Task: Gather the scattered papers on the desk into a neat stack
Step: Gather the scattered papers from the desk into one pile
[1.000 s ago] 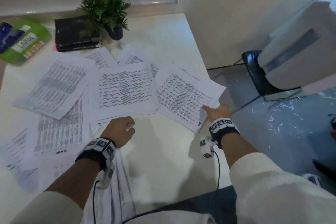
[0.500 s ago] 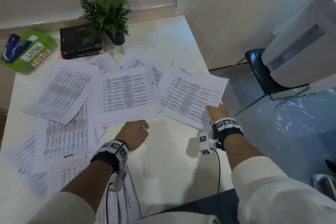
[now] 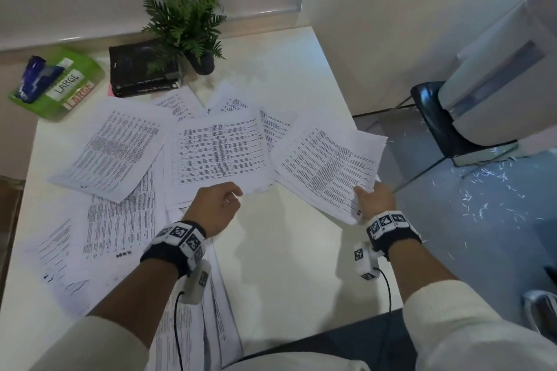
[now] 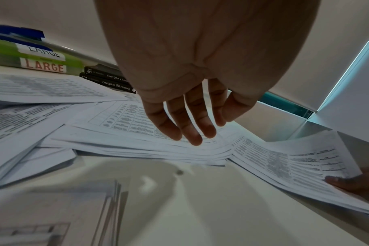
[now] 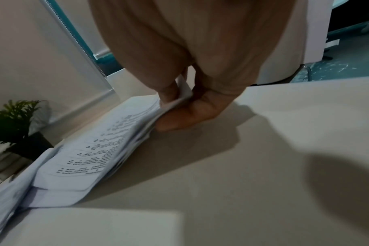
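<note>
Printed white papers lie scattered over the white desk (image 3: 286,250). My right hand (image 3: 372,199) pinches the near corner of the right sheaf (image 3: 328,166) between thumb and fingers (image 5: 169,93); that corner of the right sheaf (image 5: 91,156) is lifted slightly off the desk. My left hand (image 3: 220,203) hovers at the near edge of the middle sheaf (image 3: 217,153), its fingers (image 4: 192,133) loosely hanging and holding nothing. More sheets (image 3: 111,147) overlap at the left. Another pile (image 3: 193,325) lies under my left forearm.
At the back of the desk stand a potted fern (image 3: 193,24), stacked black books (image 3: 141,69) and a green tray (image 3: 75,81) labelled LARGE with a blue stapler (image 3: 33,75). Right of the desk edge are a black chair (image 3: 437,120) and a white machine (image 3: 497,69).
My left hand has moved forward to the near edge of the middle sheaf. My right hand keeps its pinch on the right sheaf, which has shifted slightly.
</note>
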The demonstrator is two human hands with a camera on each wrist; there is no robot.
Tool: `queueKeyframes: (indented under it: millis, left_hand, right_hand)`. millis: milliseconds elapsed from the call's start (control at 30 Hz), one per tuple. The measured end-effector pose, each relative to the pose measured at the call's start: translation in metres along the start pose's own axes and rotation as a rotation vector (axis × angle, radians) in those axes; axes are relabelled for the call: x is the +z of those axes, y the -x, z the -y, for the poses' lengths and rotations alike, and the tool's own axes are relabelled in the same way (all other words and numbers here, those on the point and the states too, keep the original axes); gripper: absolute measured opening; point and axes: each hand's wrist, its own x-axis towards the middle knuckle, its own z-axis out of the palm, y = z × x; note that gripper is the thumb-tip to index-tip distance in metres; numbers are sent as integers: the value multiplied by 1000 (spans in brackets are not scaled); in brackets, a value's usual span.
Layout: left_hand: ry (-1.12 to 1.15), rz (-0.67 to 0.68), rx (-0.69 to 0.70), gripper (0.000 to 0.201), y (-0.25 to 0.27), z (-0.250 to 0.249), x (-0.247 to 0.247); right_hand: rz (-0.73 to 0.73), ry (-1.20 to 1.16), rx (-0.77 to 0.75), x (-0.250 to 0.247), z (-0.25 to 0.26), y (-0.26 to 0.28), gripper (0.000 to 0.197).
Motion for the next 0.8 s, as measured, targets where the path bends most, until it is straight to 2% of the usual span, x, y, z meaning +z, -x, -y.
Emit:
queueKeyframes:
  millis: [233,367,500,633,800]
  left_hand:
    - [14,37,-50,17,8,11,5]
    - [19,42,-49,17,7,12,3]
    - [31,37,-40,17,3,8,3]
    - [41,20,-6,18,-1,-1,-1]
    - [100,-126,125,19,-6,-22,-22]
  right_hand:
    - [-206,-29,72,-4,-5,2,26]
    - [-281,-86,20,-10,-13,9,24]
    - [-225,-185,-139,-9,-20,20,19]
    - [-165,-382,-182,-17,-18,32,9]
    - [-91,-545,-251,-35,-7,41,17]
